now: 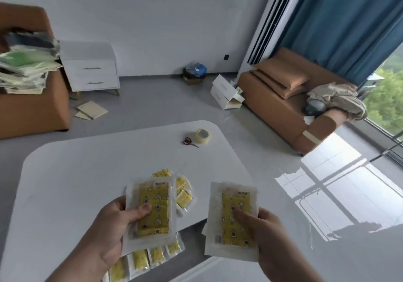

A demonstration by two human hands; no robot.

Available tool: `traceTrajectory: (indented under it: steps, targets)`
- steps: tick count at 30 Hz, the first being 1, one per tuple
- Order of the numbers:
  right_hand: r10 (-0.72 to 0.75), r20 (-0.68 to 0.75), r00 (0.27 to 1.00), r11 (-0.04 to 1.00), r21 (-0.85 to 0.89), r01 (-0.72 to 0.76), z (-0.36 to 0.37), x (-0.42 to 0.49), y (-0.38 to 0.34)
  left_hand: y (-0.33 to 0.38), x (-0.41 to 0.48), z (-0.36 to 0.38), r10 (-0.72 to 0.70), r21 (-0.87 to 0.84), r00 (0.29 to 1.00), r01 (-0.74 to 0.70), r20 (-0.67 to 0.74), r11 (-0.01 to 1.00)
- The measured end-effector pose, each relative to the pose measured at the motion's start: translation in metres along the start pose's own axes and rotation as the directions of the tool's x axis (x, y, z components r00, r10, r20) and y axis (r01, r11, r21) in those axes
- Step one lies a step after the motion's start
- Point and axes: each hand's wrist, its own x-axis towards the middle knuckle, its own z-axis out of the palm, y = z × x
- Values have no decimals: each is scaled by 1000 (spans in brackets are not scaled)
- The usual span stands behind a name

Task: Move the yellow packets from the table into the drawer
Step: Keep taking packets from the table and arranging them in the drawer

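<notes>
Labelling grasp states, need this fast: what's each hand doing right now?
Left hand: holding a yellow packet, thumb on top.
Right hand: holding a second yellow packet, thumb on top.

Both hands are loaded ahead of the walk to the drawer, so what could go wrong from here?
The left hand and right hand each grip a yellow cartoon-print packet in clear wrap. Both drawers of the white two-drawer cabinet look shut, so no hand is free to open one. Tan booklets lie on the grey floor before it, a possible trip hazard.
</notes>
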Motion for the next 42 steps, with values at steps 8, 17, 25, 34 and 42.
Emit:
traceTrajectory:
  steps: [8,17,25,34,42]
  targets:
    - [44,171,984,995,-97,-28,51,56,-11,1,21,-36,62,-41,984,-70,-170,997]
    - [124,292,948,988,-121,-92,93,186,42,-58,106,-59,16,-55,942,-37,-337,998]
    - [182,355,917,982,-115,-150,97,348,154,-156,237,-84,60,-36,902,-84,-427,996]
    - [-2,440,898,1000,-23,13,102,462,268,-255,353,-130,156,24,938,-156,-309,987]
    - [-120,541,832,992,34,121,122,499,315,-290,386,-154,306,156,936,-280,-176,947]
